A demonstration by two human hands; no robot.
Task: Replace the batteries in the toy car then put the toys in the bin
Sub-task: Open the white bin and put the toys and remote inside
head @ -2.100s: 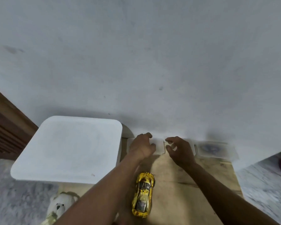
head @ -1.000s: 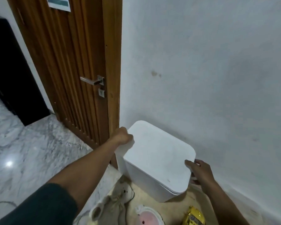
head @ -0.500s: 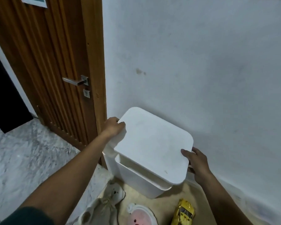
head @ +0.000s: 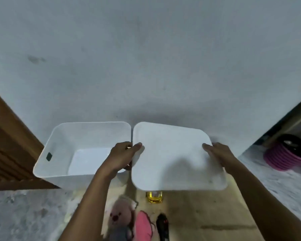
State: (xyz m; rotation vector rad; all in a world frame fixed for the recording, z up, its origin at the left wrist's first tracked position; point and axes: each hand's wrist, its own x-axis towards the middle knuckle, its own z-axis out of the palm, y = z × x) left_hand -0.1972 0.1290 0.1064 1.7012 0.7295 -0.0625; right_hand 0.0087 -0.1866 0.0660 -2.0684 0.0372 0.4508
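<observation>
As left hand [head: 122,157] and right hand [head: 219,153] grip lid [head: 172,153] edges, bin [head: 87,134] (leftward) gapes.

Background, 5 items: grey wall [head: 146,58] bearing 1 dark smudge [head: 35,59]; slatted wooden door [head: 5,145], left; speckled marble floor [head: 24,214]; tan wooden board [head: 207,214] on it; pink ribbed stack [head: 280,159], black-topped, right.

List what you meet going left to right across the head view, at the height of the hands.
door → bin → left hand → lid → right hand → pink ribbed object
</observation>
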